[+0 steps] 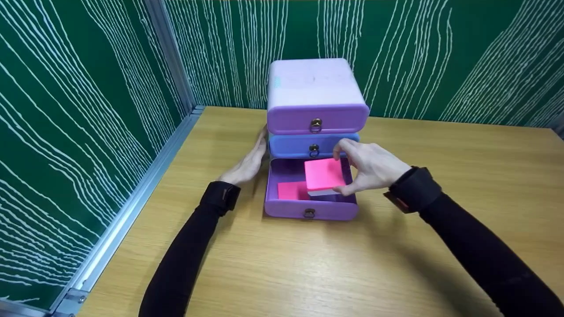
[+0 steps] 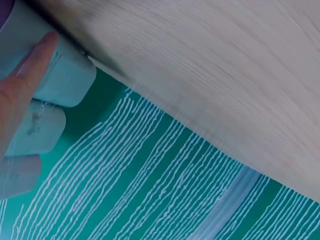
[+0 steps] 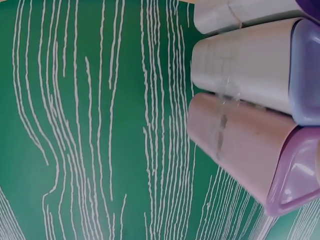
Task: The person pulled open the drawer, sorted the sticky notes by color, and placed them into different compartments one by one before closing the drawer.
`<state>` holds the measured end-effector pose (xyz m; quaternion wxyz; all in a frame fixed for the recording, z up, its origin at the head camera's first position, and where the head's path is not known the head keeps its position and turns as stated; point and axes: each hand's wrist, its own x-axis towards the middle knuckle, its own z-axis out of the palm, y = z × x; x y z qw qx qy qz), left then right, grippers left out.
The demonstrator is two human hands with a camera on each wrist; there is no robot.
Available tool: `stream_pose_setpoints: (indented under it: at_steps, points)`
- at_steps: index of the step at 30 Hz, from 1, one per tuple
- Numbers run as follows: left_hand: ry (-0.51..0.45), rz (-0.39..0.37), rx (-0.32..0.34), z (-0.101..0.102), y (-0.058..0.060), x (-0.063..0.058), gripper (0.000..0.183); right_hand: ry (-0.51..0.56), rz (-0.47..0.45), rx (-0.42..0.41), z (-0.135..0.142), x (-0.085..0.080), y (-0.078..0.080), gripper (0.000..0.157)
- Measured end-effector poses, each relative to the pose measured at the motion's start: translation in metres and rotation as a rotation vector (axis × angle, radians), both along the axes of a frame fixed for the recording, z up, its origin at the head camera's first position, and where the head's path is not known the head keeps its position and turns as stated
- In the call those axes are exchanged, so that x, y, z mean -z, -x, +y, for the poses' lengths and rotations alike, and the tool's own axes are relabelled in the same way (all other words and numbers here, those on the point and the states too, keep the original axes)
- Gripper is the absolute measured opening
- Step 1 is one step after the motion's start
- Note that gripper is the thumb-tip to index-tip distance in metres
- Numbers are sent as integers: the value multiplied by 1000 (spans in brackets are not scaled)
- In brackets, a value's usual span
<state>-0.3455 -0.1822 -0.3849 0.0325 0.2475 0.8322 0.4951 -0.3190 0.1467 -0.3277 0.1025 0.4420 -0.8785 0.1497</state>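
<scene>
A small chest of drawers (image 1: pixel 315 83) stands on the table, with a purple top drawer and a blue middle drawer (image 1: pixel 291 146), both closed. Its purple bottom drawer (image 1: pixel 282 209) is pulled out. My right hand (image 1: pixel 372 165) pinches a thick pink pad of sticky notes (image 1: pixel 324 174), pale along its lower side, between thumb and fingers above that drawer. Inside the drawer lies another pink square (image 1: pixel 291 190), partly hidden by the held pad. At the chest's left side rests my left hand (image 1: pixel 249 163), fingers extended; in the left wrist view a finger (image 2: pixel 37 60) lies along the side wall.
Behind the chest rises a green wall (image 1: pixel 304 26) with wavy white lines, and a similar panel (image 1: pixel 57 110) borders the left. A metal rail (image 1: pixel 128 198) runs along the wooden table's (image 1: pixel 273 264) left edge. Clear tape (image 3: pixel 227 82) crosses the chest's side.
</scene>
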Motion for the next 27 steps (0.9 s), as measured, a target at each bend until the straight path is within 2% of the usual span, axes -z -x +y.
stream_pose_setpoints:
  at_steps: [3, 5, 9, 16, 23, 27]
  points:
    - [-4, -1, 4, 1, -1, 1, 81, -5, 18, -7, -2, 8, 1, 71]
    - [-4, -6, 6, 1, -1, 1, 81, -16, 5, -3, -1, 11, 1, 73]
    - [-11, -9, 17, 1, -2, 0, 91, -26, -31, 15, 7, 11, 0, 74]
    - [-23, -31, 5, -1, -3, -3, 104, -41, -53, 39, 23, 9, -4, 66]
    - [-55, -21, 32, -1, -3, -1, 100, -20, -43, 32, 36, 16, -10, 61]
    - [-42, -27, 31, 0, -3, -1, 95, -35, -33, 23, 40, 20, -16, 64]
